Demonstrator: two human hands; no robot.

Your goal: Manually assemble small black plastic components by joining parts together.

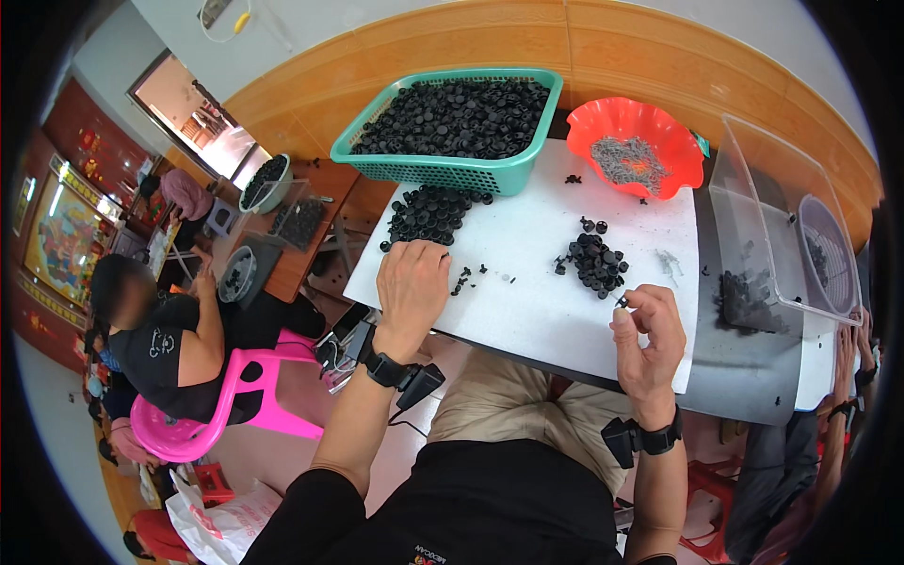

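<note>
My left hand (412,282) rests at the near edge of a pile of round black plastic caps (431,213) on the white table sheet (527,247). Its fingers are bent together with the tips turned down, so whatever they grip is hidden. Between thumb and fingertips, my right hand (652,339) pinches a small black plastic part (622,301), raised at the near side of the table. Just beyond it lies a second heap of black parts (593,262), which look assembled. A few tiny black pieces (460,281) are scattered between the two heaps.
A green basket (508,174) full of black caps stands at the back. Beside it, a red scalloped bowl (687,141) holds thin grey pins. At right are a clear plastic bin (734,188) and another person's hands (845,344). A person (179,339) sits at left on a pink chair (273,391).
</note>
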